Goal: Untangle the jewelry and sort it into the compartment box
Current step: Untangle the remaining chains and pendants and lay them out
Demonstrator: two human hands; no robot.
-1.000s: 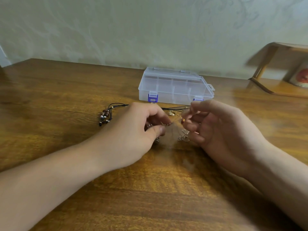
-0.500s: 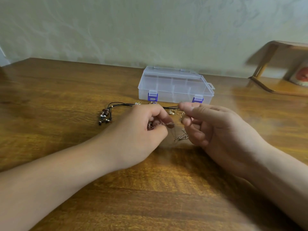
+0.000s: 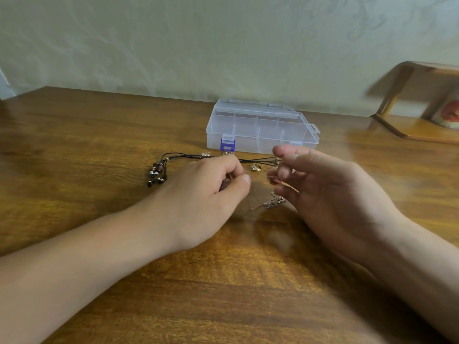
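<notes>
Your left hand [image 3: 211, 192] rests low over the desk [image 3: 74, 150], its fingers curled in and the thumb pressed toward the forefinger, a clenched grip on a small dark reddish bead or pendant [image 3: 224, 185] that peeks out between them. Your right hand [image 3: 330, 194] hovers just beside it, palm turned inward, the forefinger stretched out and the other fingers half bent. It pinches something small and pinkish near its fingertips, but motion blur softens that spot, so you probably hold a chain link there and I cannot tell for certain.

Between the two hands a thin pale chain [image 3: 269, 202] hangs down and lies bunched on the wood, close under your right fingers. Just beyond your knuckles a black cord necklace [image 3: 188, 155] runs across the desk, from a cluster of dark and silver beads [image 3: 156, 173] on the left toward your right forefinger. A small gold piece [image 3: 255, 167] sits on the desk between the hands, near the cord.

The clear plastic compartment box [image 3: 260, 125] stands farther back, near the wall, its lid down and a blue latch [image 3: 227, 144] showing on its front left. Its dividers show through the lid, and the compartments look bare. All the jewelry lies outside the box, on the desk in front of it.
</notes>
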